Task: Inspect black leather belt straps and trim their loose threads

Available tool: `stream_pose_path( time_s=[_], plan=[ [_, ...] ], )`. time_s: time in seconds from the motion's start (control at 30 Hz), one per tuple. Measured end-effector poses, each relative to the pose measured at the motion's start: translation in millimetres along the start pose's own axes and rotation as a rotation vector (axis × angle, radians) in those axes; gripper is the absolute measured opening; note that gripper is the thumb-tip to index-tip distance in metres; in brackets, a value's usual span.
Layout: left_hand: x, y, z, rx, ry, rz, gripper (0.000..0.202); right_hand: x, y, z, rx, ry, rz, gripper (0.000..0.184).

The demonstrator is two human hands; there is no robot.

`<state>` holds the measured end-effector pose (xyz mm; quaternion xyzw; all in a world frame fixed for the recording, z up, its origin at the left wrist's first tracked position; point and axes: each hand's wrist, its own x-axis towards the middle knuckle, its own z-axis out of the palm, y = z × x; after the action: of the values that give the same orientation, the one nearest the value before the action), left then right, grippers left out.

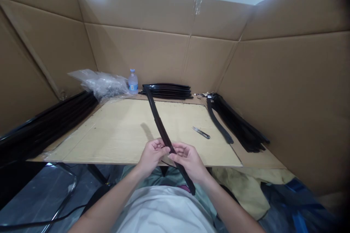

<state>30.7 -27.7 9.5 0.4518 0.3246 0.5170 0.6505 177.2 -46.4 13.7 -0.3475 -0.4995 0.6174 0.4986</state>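
Hands meet at the near edge of the counter (115,134): the left hand (151,154) and right hand (188,158) both pinch a long, narrow black rubber strip (160,125), which slants from the person's lap up across the pale board. Small metal snips (201,133) lie just right of it; more black strips (240,125) are stacked further right.

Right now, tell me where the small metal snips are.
The snips lie on the tabletop board, right of the black strip held in both hands, left of a loose curved strip.
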Motion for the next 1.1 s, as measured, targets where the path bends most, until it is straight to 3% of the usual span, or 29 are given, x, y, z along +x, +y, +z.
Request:
stream_pose_path(
  time_s=[0.13,0.33,0.6,0.8,1.1],
  plan=[
    [-2,0,-1.5,-0.006,-0.110,-0.028,0.029,-2,-4,-4,-0.030,-0.125,0.049,0.024],
    [-7,1,0.4,-0.018,-0.228,-0.076,0.021,-5,-4,-2,0.037,-0.158,0.020,0.034],
    [-6,0,3.7,0.061,-0.085,-0.008,0.024,-4,-4,6,0.012,-0.002,0.018,0.032],
    [-6,-2,3.7,0.032,-0.101,0.000,0.025,-5,4,12,0.006,0.096,0.001,0.036],
    [-1,-3,1.7,-0.001,-0.016,-0.004,0.031,-6,3,12,0.135,0.079,-0.013,0.029]
  ],
)
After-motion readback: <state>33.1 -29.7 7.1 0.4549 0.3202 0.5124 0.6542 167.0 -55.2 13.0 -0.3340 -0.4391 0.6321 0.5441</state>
